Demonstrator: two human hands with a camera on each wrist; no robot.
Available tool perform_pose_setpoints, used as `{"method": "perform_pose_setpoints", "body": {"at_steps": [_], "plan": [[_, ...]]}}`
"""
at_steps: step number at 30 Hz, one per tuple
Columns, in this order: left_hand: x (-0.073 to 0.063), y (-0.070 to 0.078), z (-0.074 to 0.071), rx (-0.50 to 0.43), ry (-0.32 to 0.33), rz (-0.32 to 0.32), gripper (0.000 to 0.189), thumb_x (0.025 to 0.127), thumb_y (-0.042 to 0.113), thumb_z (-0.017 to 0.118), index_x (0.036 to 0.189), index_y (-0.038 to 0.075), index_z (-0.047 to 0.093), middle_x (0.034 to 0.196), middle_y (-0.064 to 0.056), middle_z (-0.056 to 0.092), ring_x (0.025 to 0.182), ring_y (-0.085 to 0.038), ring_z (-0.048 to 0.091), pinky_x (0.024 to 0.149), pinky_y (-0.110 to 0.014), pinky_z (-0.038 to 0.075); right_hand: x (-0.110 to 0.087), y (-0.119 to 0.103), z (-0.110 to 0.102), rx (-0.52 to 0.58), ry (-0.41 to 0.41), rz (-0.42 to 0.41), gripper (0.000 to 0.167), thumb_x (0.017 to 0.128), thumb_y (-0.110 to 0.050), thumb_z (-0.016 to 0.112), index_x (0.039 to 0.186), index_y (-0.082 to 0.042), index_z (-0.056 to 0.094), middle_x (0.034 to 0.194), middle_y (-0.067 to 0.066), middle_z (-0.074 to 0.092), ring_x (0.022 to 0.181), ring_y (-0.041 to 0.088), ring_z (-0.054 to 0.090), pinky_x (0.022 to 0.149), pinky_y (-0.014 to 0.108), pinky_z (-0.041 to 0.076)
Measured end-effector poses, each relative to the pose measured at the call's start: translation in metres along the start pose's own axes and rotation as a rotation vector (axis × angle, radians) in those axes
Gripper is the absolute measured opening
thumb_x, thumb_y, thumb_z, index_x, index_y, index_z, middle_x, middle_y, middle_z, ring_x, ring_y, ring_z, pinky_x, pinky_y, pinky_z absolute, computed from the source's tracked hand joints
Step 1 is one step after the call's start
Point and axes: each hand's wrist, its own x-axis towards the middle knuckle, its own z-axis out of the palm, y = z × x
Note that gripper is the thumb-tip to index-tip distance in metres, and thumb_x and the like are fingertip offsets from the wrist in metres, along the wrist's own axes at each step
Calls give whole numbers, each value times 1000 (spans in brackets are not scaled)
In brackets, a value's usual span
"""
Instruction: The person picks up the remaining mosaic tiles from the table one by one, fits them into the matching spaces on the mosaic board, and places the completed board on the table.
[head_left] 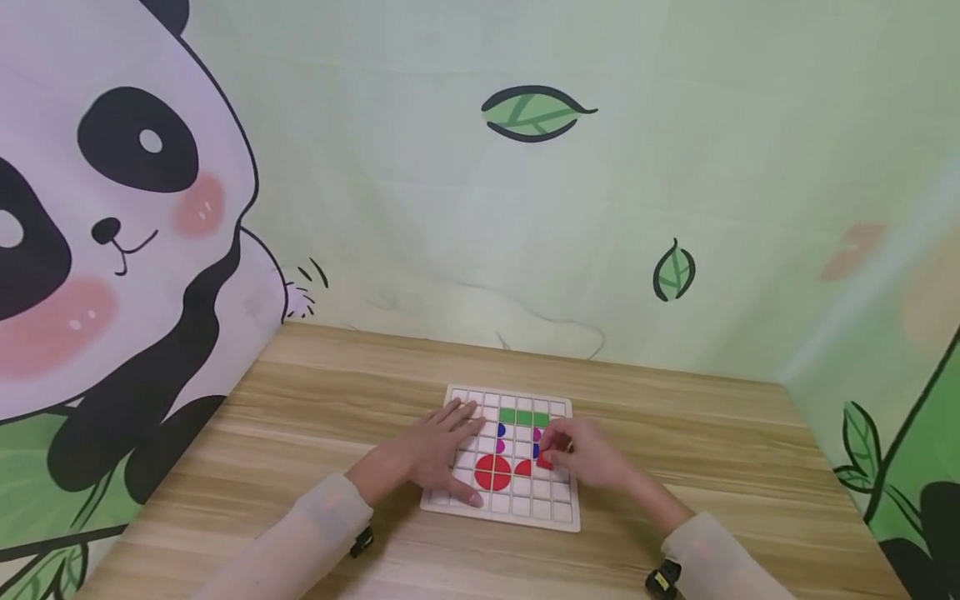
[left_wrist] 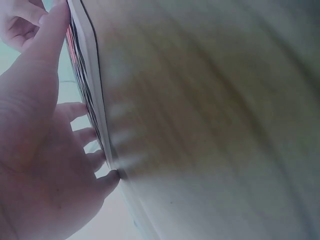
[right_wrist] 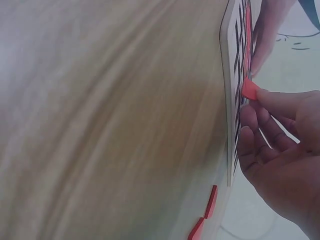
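A white grid board [head_left: 540, 510] lies on the table. Spread across its left part, the left hand [head_left: 442, 450] rests with fingers extended; in the left wrist view the fingertips touch the board's edge side. My right hand [head_left: 581, 454] pinches a small red piece [right_wrist: 250, 89] between thumb and fingers at the board's right side. Left of it sits a red quarter-circle piece [head_left: 523, 469], and farther left several red quarters form a full circle [head_left: 483, 467]. Above are a green strip [head_left: 525, 417] and small blue [head_left: 501, 430] and magenta pieces [head_left: 500, 447]. The right fingers partly cover the held piece.
Two red pieces [right_wrist: 211, 201] lie on the wooden table [head_left: 337, 375] beside the board in the right wrist view. A backdrop [head_left: 420, 208] with a panda and leaves stands behind and beside the table.
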Motion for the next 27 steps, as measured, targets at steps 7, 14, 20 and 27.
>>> {"method": "perform_pose_setpoints", "body": {"at_steps": [7, 14, 20, 27], "plan": [[-2, 1, -2, 4, -8, -3, 126, 76, 84, 74, 171, 17, 23, 178, -11, 10, 163, -37, 5, 129, -57, 17, 1, -1, 5, 2, -41, 1, 11, 97, 1, 71, 100, -10, 72, 92, -1, 67, 86, 15, 61, 75, 27, 56], [-3, 2, -2, 15, -14, -6, 126, 77, 85, 73, 171, 17, 23, 178, -11, 10, 163, -37, 5, 129, -57, 17, 0, 1, 9, 12, -44, -1, 7, 98, -2, 73, 97, -9, 72, 87, -4, 64, 81, 15, 59, 70, 26, 54], [-1, 0, -1, 25, -10, -9, 126, 76, 87, 70, 171, 19, 22, 178, -10, 9, 164, -36, 4, 130, -56, 17, 0, 0, 9, 6, -26, -19, 3, 97, -3, 75, 98, -4, 72, 87, -3, 65, 81, 14, 59, 70, 26, 53], [0, 0, 0, 18, -7, -4, 127, 76, 88, 69, 171, 19, 21, 179, -9, 7, 164, -36, 3, 130, -56, 15, 0, 1, 9, -28, -18, -29, 6, 98, -2, 73, 96, -9, 72, 90, -3, 65, 83, 13, 59, 72, 26, 54]]}}
